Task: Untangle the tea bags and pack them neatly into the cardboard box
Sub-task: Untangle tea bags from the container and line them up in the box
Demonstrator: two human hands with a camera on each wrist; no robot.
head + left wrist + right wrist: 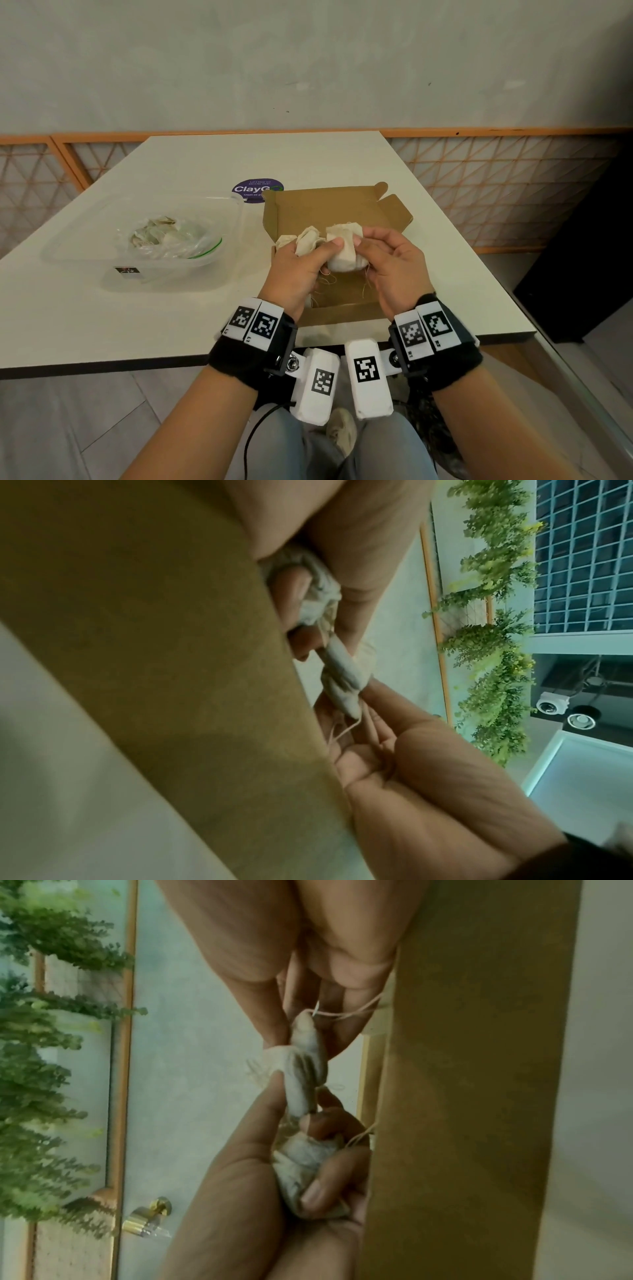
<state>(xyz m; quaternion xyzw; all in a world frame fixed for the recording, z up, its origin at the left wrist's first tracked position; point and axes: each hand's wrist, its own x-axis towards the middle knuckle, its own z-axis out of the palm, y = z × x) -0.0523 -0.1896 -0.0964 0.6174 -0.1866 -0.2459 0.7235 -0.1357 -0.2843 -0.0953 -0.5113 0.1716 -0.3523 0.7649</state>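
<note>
hands [342, 270] clamp tea bags [344, 251] | box [329, 209] behind | tub [144, 240] of, seemingly, bags left

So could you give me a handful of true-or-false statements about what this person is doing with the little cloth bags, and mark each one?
1. Both hands hold tea bags above the open cardboard box. True: the left hand grips a bunch of tea bags, and the right hand pinches one tea bag.
2. The box lid is closed. False: its flaps stand open.
3. Loose strings hang under the bags. True.
4. The clear plastic tub lies to the right of the box. False: it sits to the left, with a plastic bag of more tea bags inside.
5. The purple sticker is on the box. False: it is on the table, behind the box.
</note>
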